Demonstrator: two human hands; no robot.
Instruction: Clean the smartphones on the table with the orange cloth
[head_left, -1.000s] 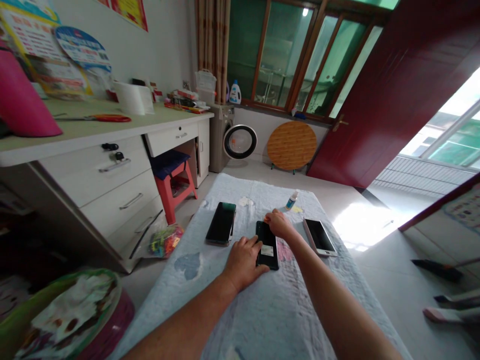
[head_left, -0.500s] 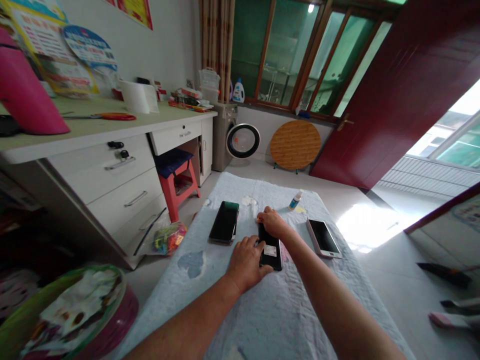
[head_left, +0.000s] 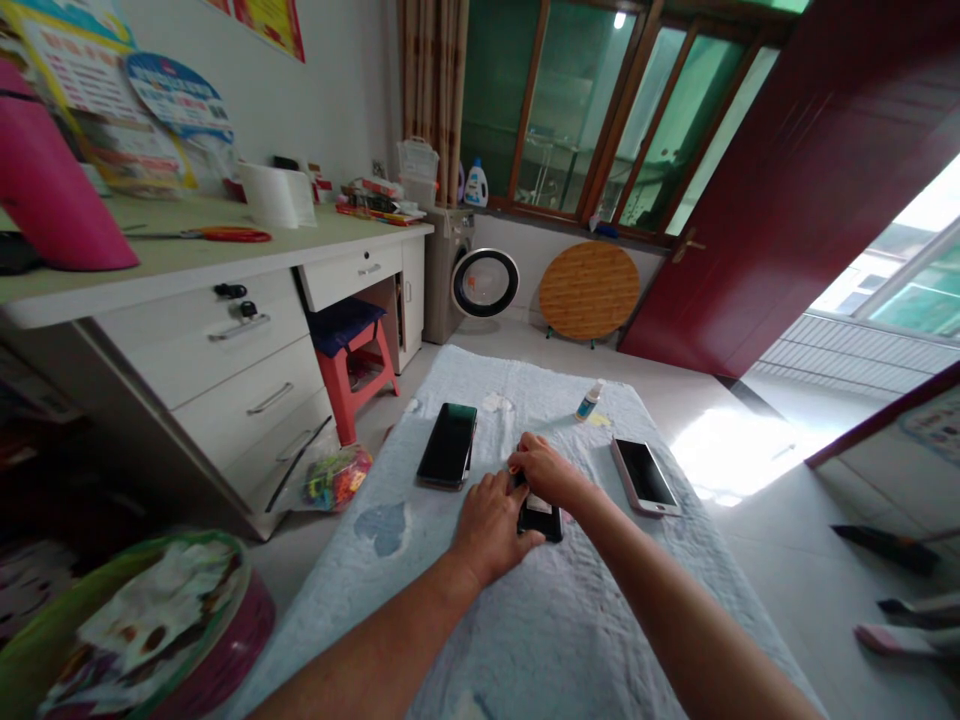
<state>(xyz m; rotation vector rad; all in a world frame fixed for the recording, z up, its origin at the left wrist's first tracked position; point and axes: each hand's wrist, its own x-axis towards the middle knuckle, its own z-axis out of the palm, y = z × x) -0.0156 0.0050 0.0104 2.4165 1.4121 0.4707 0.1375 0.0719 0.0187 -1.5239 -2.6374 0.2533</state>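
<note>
A black phone [head_left: 551,527] with a pale label lies on the cloth-covered table, partly hidden beneath my hands. My left hand [head_left: 491,525] grips its left side, fingers along the edge and thumb near the bottom corner. Over the phone's upper part, my right hand [head_left: 544,468] is closed in a pinch; a small orange bit shows at the fingertips, too small to name. To the left lies another dark phone [head_left: 448,445], screen up. A white-framed phone [head_left: 646,476] rests on the right, and a small bottle [head_left: 589,402] with a blue label stands farther back.
A desk [head_left: 360,240] with drawers runs along the left, a red stool [head_left: 349,385] tucked under it. At lower left is a basket [head_left: 259,610] of crumpled paper. A washing machine [head_left: 448,265] with its door open and a round wooden tabletop [head_left: 589,290] stand at the back.
My right hand has slid down along the black phone toward me, covering more of its surface and part of the label. My left hand stays at the phone's side.
</note>
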